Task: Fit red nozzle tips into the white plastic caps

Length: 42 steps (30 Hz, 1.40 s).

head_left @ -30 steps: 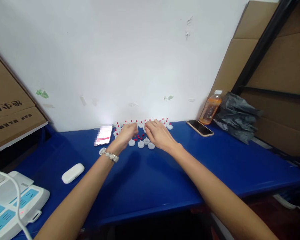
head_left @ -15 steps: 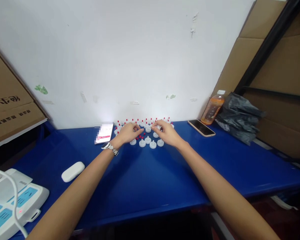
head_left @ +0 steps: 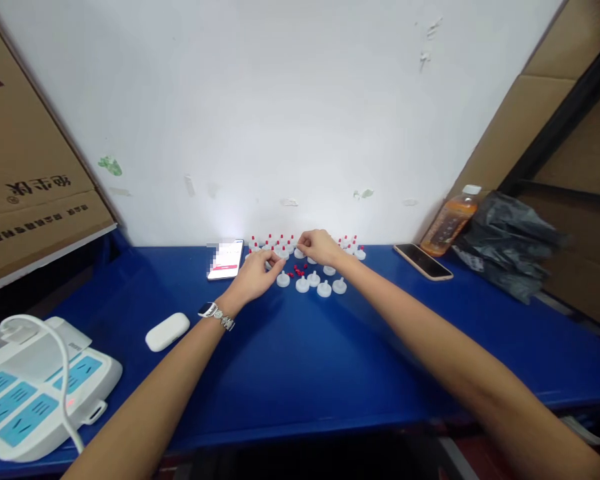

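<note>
Chinese characters point(head_left: 39, 184), ® point(head_left: 13, 200) on carton point(head_left: 35, 140)

Setting: we read it as a makeshift workshop corner, possibly a storeroom. Blue table point(head_left: 300, 373) at 6 o'clock, against a scuffed white wall point(head_left: 290, 120) at 12. We note a printed cardboard carton point(head_left: 40, 153) at 10, more cardboard point(head_left: 535, 107) at 2, a multi-socket power strip point(head_left: 50, 393) at 8 and many small white pieces point(head_left: 324, 289) clustered at centre.
</note>
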Each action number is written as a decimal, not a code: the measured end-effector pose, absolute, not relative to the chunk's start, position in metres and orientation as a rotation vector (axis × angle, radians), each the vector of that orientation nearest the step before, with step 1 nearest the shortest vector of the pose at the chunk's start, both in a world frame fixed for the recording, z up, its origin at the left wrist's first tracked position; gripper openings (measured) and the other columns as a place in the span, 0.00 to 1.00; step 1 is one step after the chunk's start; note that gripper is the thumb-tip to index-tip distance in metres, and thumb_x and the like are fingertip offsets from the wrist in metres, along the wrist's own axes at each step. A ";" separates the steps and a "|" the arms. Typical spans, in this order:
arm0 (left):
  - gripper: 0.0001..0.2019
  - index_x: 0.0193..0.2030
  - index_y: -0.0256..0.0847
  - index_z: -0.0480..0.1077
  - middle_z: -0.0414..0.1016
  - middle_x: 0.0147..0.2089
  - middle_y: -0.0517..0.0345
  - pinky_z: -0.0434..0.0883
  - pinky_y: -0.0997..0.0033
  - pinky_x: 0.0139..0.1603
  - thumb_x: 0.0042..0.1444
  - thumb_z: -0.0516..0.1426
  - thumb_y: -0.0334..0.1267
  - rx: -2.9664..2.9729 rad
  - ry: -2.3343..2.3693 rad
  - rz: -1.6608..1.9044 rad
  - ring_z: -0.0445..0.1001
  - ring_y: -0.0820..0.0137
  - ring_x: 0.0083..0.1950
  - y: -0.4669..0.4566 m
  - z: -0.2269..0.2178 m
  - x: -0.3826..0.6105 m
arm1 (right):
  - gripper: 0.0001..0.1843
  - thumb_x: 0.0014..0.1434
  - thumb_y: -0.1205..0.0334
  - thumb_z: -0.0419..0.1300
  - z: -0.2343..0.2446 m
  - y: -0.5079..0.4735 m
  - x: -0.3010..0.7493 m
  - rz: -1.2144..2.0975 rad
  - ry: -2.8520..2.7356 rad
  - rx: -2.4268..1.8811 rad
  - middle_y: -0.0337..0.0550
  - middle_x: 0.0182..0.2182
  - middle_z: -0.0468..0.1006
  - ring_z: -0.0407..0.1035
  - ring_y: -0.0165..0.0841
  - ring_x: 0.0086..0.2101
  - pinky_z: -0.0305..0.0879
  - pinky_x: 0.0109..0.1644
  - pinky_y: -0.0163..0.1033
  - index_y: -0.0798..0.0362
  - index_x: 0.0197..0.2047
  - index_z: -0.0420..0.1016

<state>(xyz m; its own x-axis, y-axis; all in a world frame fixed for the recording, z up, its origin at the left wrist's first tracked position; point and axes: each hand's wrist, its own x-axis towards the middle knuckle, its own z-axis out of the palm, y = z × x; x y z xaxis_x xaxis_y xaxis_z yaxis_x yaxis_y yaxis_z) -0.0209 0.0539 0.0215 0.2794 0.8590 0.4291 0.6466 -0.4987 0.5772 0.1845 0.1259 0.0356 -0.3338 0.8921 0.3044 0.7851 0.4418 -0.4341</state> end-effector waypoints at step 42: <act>0.20 0.40 0.42 0.70 0.73 0.39 0.54 0.66 0.63 0.49 0.70 0.42 0.48 2.358 1.179 1.196 0.70 0.64 0.44 0.023 0.034 0.007 | 0.18 0.62 0.43 0.53 0.037 0.037 0.187 1.171 -1.473 -0.902 0.27 0.20 0.56 0.57 0.24 0.14 0.52 0.18 0.31 0.49 0.43 0.66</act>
